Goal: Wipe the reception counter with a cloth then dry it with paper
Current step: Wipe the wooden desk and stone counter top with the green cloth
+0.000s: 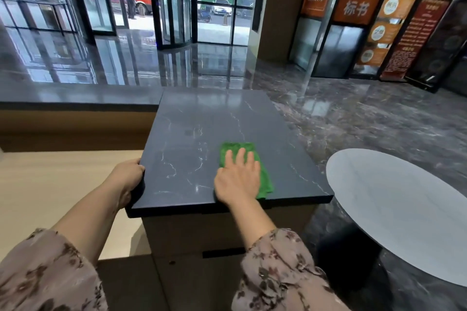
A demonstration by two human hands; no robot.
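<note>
Right hand (pixel 238 179) flat, fingers straight, pressing green cloth (pixel 262 179) onto dark surface (pixel 202 121) for full contact. Left hand (pixel 130 178) grips the surface's left edge, likely bracing.

The right hand (pixel 238 179) lay flat on the green cloth (pixel 240 148) and covered its middle, so only the far end and the right border showed. The fingers of the left hand (pixel 127 178) curled round the left edge of the counter (pixel 202 121), and their tips were hidden under it. The round table (pixel 404 209) was cut by the right edge of the picture, and both flowered sleeves (pixel 45 272) by the bottom edge. On the red banner (pixel 414 40) the writing was too small to read.
</note>
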